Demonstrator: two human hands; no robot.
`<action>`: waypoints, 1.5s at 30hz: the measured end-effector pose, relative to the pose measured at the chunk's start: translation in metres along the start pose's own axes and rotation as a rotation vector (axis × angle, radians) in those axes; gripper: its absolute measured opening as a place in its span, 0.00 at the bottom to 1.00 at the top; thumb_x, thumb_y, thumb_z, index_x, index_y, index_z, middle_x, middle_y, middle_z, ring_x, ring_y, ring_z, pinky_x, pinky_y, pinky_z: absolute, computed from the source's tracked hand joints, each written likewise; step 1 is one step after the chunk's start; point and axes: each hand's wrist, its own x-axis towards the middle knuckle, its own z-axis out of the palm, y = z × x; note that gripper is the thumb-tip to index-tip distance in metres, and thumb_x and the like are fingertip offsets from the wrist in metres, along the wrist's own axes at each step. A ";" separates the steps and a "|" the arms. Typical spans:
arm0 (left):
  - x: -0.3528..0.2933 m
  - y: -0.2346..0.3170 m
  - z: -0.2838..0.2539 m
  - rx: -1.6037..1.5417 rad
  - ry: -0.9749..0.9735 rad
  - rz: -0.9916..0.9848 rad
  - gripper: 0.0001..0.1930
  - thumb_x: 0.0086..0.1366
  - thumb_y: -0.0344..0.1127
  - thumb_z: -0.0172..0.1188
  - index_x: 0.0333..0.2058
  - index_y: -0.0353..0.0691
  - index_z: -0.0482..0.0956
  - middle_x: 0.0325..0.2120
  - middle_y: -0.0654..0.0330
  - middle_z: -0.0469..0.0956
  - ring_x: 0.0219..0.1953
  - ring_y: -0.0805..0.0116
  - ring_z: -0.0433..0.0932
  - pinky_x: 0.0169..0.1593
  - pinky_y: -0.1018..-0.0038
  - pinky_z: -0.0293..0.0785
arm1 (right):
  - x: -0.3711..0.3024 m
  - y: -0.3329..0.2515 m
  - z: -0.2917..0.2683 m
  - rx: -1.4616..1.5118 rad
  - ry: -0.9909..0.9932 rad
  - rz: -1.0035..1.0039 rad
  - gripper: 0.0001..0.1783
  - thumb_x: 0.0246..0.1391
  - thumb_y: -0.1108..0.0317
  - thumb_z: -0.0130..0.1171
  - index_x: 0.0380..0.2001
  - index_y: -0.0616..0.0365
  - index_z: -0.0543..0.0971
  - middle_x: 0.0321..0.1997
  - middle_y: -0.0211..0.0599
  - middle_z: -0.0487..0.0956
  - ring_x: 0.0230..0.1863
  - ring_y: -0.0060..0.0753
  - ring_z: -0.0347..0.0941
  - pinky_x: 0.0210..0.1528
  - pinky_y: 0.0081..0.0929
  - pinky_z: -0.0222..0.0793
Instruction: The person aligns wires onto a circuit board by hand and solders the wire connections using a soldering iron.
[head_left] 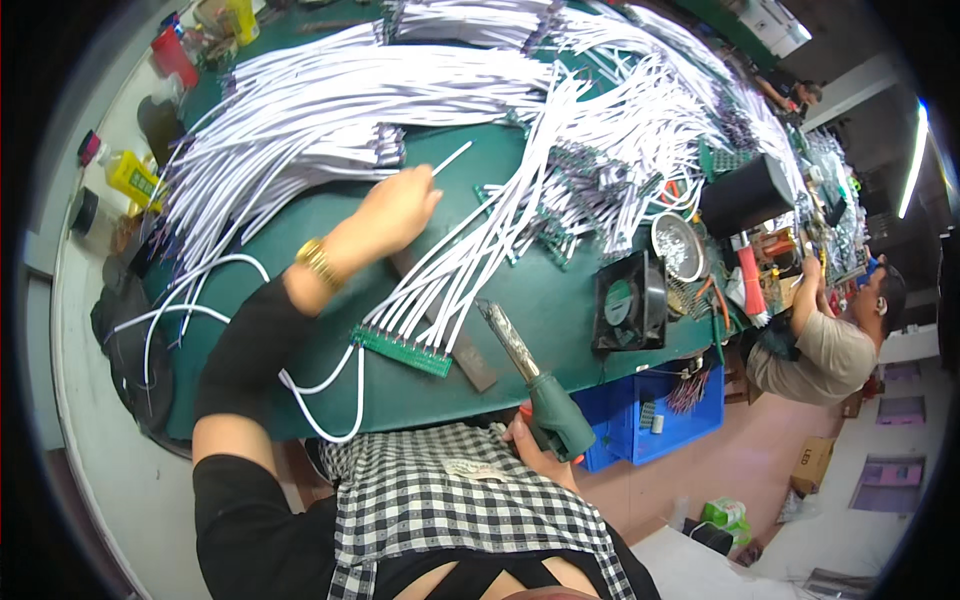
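My left hand (405, 208), with a gold watch at the wrist, is closed over the green bench. A thin white cable (455, 157) pokes out beyond its fingers; the rest of it is hidden. Low at the bench edge, my right hand (540, 460) grips a green heat gun (560, 415), its metal nozzle (510, 340) tilted up and to the left. Left of the nozzle lies a narrow green circuit board (403, 350) with a row of white cables (430, 290) fanning away from it. One looped white cable (340, 440) hangs off its left end over the edge.
Large bundles of white cables (370, 85) cover the far bench. A dark flat bar (472, 362) lies beside the board. On the right are a black fan (630, 305), a metal bowl (676, 250), a black cylinder (745, 195), blue bins (690, 410) and a co-worker (820, 345).
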 end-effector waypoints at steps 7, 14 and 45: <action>0.099 -0.015 0.071 0.227 0.191 -0.156 0.10 0.64 0.33 0.52 0.37 0.30 0.72 0.38 0.42 0.73 0.41 0.44 0.74 0.43 0.56 0.73 | -0.013 -0.003 -0.002 0.028 0.140 -0.040 0.17 0.54 0.77 0.55 0.47 0.64 0.67 0.29 0.34 0.73 0.27 0.21 0.73 0.31 0.20 0.73; -0.009 0.066 -0.010 -0.405 0.016 0.141 0.08 0.65 0.33 0.52 0.32 0.32 0.71 0.28 0.49 0.73 0.30 0.56 0.72 0.37 0.67 0.69 | 0.006 -0.006 0.008 0.291 0.255 0.016 0.19 0.54 0.72 0.57 0.48 0.63 0.64 0.27 0.39 0.72 0.25 0.28 0.69 0.29 0.27 0.70; -0.202 0.142 -0.002 -0.795 0.153 0.139 0.08 0.61 0.33 0.53 0.30 0.35 0.65 0.23 0.53 0.72 0.23 0.53 0.76 0.24 0.64 0.71 | 0.022 -0.023 0.056 0.780 0.032 0.053 0.14 0.53 0.73 0.54 0.43 0.51 0.66 0.29 0.24 0.69 0.32 0.15 0.68 0.43 0.20 0.67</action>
